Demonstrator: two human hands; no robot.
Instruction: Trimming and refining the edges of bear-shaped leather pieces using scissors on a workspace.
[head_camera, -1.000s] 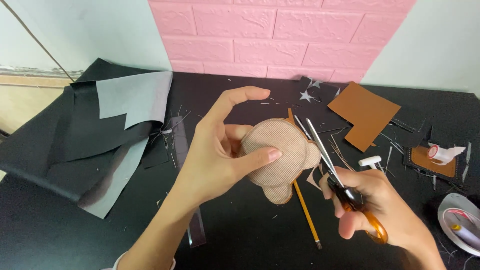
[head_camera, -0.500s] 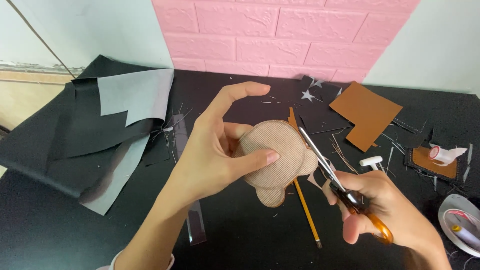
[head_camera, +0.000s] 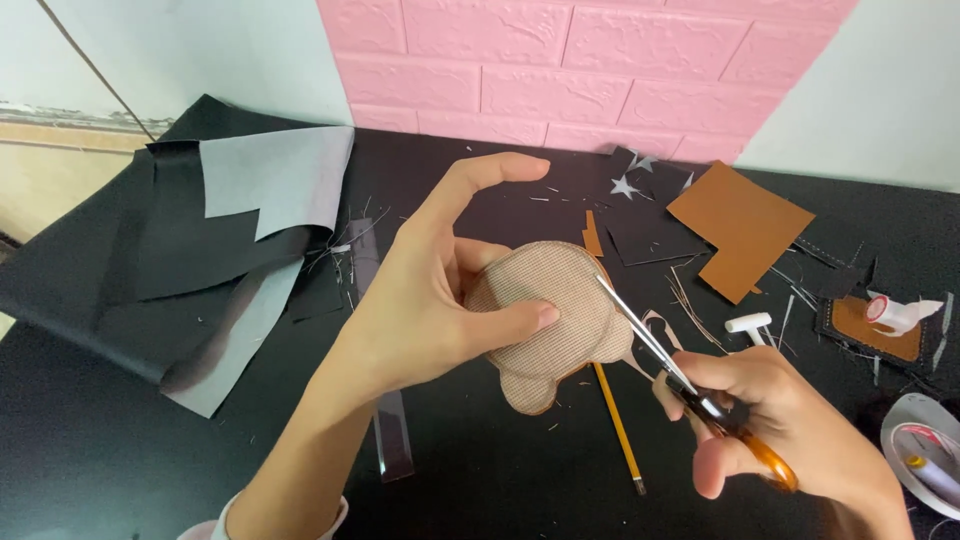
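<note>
Left hand (head_camera: 420, 310) pinched the tan woven cutout (head_camera: 548, 318) mid-scene above the black table (head_camera: 120, 450), thumb flat on its face, index finger arched clear. Right hand (head_camera: 770, 430) was closed around the orange handles of the scissors (head_camera: 690, 385), blades nearly shut at the cutout's right edge. My read: trimming the outline went best with short snips, turning the piece into the blades rather than swinging the scissors, thumb kept back from the cut line. 1 yellow pencil (head_camera: 618, 428) lay just beneath; brown sheet (head_camera: 738, 228) far right, black-grey sheet (head_camera: 240, 230) left.
</note>
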